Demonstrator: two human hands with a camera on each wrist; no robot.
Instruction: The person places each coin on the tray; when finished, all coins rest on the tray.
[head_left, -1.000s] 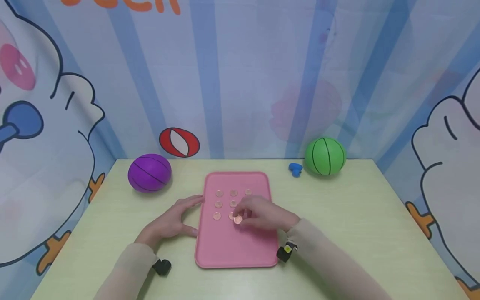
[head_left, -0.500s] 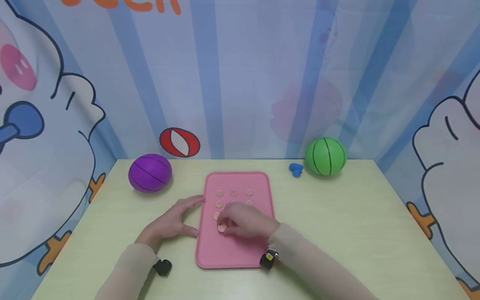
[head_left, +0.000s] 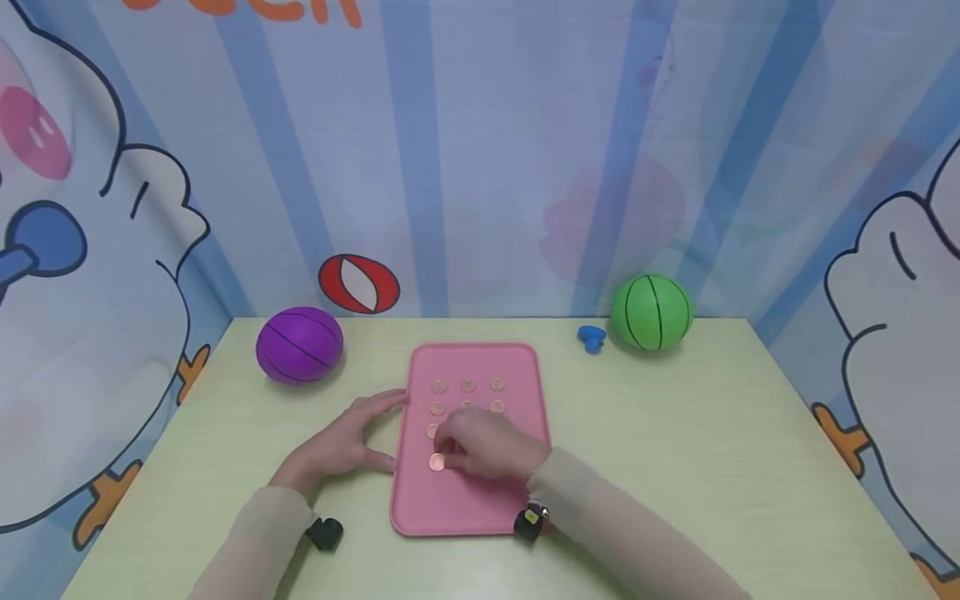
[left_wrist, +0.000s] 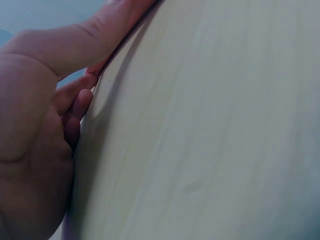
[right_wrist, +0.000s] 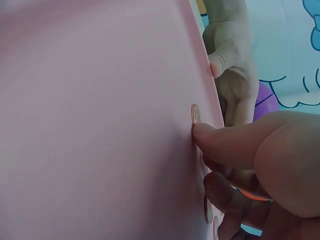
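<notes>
On the table lies a pink tray (head_left: 450, 504) with copper-coloured coins (head_left: 439, 387) set out in rows. My right hand (head_left: 483, 442) is over the tray's middle, hiding some coins. Its thumb and fingers are at the edge of one coin (head_left: 437, 462) below the left column. In the right wrist view, the thumb tip overlaps that coin (right_wrist: 195, 114), close to the pink surface. My left hand (head_left: 341, 442) rests at the tray's left edge, thumb and fingers spread, their tips touching the rim. The left wrist view shows the left hand (left_wrist: 35, 110) beside the pale tabletop.
A purple ball (head_left: 300, 346) sits at the back left of the table (head_left: 675, 433). At the back right are a green ball (head_left: 652, 312) and a small blue object (head_left: 592, 339). A printed cloth (head_left: 495, 167) hangs behind the table's far edge.
My right hand has carried the coin left and toward the near side of the tray, lately shifting only slightly. The left hand has stayed at the tray's edge.
</notes>
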